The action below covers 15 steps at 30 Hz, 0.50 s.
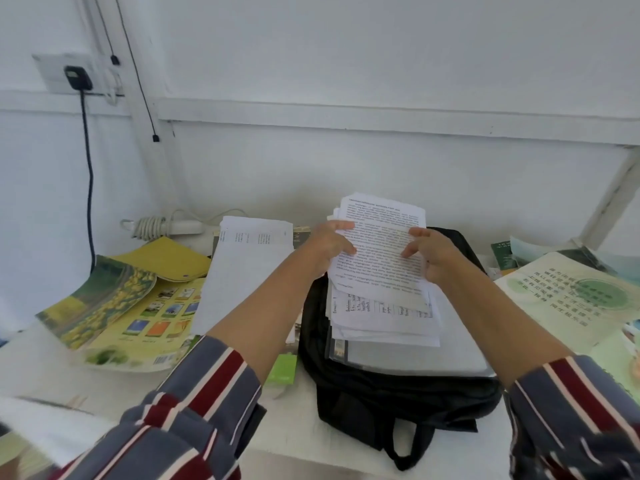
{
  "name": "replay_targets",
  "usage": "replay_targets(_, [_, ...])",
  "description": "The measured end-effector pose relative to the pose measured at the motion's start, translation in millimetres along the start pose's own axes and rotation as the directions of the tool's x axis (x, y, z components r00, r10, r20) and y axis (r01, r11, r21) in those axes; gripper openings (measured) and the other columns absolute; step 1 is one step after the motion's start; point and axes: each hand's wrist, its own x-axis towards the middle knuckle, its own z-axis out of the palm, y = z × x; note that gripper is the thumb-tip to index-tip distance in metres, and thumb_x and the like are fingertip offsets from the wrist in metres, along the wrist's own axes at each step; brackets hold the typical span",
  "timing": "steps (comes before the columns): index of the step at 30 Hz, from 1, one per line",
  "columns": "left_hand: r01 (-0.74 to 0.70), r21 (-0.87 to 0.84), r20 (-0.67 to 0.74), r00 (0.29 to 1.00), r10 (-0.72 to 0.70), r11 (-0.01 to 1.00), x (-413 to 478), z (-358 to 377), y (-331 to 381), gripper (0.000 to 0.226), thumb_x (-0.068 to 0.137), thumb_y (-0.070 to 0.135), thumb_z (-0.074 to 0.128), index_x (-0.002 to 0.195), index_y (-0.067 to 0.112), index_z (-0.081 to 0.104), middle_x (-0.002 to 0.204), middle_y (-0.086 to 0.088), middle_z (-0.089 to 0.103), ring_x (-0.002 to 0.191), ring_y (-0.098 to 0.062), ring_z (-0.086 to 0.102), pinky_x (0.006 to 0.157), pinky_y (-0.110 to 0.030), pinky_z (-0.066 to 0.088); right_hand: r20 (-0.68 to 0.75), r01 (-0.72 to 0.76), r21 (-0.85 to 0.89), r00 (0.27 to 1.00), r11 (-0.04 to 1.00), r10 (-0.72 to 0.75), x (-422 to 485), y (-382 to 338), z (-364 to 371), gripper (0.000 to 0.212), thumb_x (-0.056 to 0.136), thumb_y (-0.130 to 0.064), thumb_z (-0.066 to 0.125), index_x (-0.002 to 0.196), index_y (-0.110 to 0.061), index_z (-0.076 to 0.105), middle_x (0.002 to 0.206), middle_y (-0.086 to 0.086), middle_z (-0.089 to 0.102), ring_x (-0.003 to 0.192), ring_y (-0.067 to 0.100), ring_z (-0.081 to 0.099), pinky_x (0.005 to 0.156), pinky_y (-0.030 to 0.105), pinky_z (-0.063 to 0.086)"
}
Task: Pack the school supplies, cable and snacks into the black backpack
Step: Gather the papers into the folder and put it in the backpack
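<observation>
At the near table edge lies the black backpack (381,393), open, a clear folder (415,358) seemingly in its mouth. Above the backpack, the left hand (329,244) and right hand (433,258) pinch a sheaf of printed papers (381,265) by its side edges, fingers curled. Packing looks barely begun: books (138,306) left of the backpack and the coiled white cable (152,226) beyond wait outside.

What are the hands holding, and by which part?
A stack of printed papers: left hand grips its left edge, right hand its right edge, over the black backpack.
</observation>
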Motion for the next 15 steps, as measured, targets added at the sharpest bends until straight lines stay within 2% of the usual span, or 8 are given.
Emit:
replay_targets(2, [-0.021,0.033,-0.039,0.999,0.022,0.999,-5.8,-17.3,2.4,0.053,0.080,-0.023,0.051,0.124,0.006,0.052,0.130,-0.017,0.052,0.117,-0.034,0.052,0.089,-0.039,0.049,0.056,0.013,-0.014,0.998,1.000,-0.012,-6.0,-4.7,18.0,0.054,0.077,0.024,0.047,0.116,-0.013,0.052,0.117,0.008,0.047,0.103,0.025,0.048,0.071,0.031,0.048])
replay_targets(7, [-0.045,0.205,-0.138,0.988,0.074,0.978,-22.6,-76.7,4.4,0.047,0.082,-0.020,0.052,0.123,0.003,0.054,0.130,-0.017,0.051,0.116,-0.032,0.052,0.088,-0.033,0.047,0.163,0.033,-0.072,0.986,0.997,-0.021,-12.5,1.7,80.7,0.056,0.079,0.023,0.047,0.126,-0.009,0.047,0.127,0.012,0.046,0.114,0.028,0.048,0.089,0.034,0.048])
replay_targets(10, [-0.045,0.290,-0.205,0.973,0.108,0.956,-28.9,-118.0,2.4,0.045,0.082,-0.018,0.054,0.123,0.002,0.055,0.130,-0.016,0.050,0.112,-0.029,0.052,0.085,-0.028,0.044,0.223,0.030,-0.129,0.975,0.991,-0.001,-14.3,12.5,122.2,0.054,0.080,0.021,0.047,0.124,-0.011,0.047,0.130,0.013,0.044,0.117,0.029,0.047,0.092,0.038,0.048])
replay_targets(13, [-0.003,0.353,-0.257,0.961,0.100,0.936,-30.7,-149.3,-10.4,0.043,0.081,-0.016,0.057,0.120,0.003,0.056,0.130,-0.015,0.049,0.113,-0.029,0.051,0.086,-0.029,0.043,0.256,0.027,-0.210,0.966,0.977,0.028,-12.2,29.3,153.7,0.047,0.080,0.019,0.049,0.113,-0.014,0.047,0.133,0.015,0.044,0.120,0.033,0.046,0.097,0.045,0.046])
replay_targets(15, [0.038,0.389,-0.290,0.953,0.084,0.921,-32.1,-164.5,-21.0,0.042,0.079,-0.015,0.059,0.117,0.003,0.058,0.128,-0.017,0.051,0.108,-0.028,0.052,0.086,-0.031,0.044,0.257,0.032,-0.285,0.965,0.958,0.044,-10.7,42.9,171.1,0.048,0.080,0.018,0.050,0.117,-0.013,0.047,0.133,0.015,0.044,0.121,0.033,0.045,0.097,0.042,0.045])
